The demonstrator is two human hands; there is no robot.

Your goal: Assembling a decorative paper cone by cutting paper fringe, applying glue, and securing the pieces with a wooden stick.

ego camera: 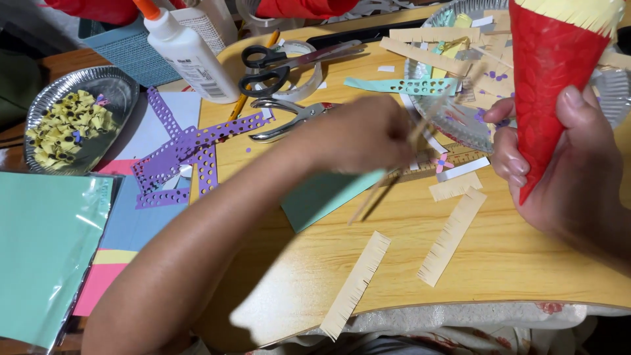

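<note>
My right hand (572, 164) grips a red paper cone (549, 79), point down, with pale fringed paper at its wide top. Blurred by motion over the middle of the wooden table (513, 256), my left hand (358, 135) pinches a thin wooden stick (378, 190) that slants down to the left. Under the left hand lies a teal paper sheet (322, 197). Fringed cream paper strips (452, 236) lie on the table in front of me.
A foil plate (460, 125) with paper scraps and a punched teal strip sits at the back right. Scissors (276, 66), a hole punch (289, 118), a glue bottle (187, 52), tape roll, punched purple strips (190, 148), a foil plate of yellow paper bits (69, 121) and coloured sheets (46, 250) lie left.
</note>
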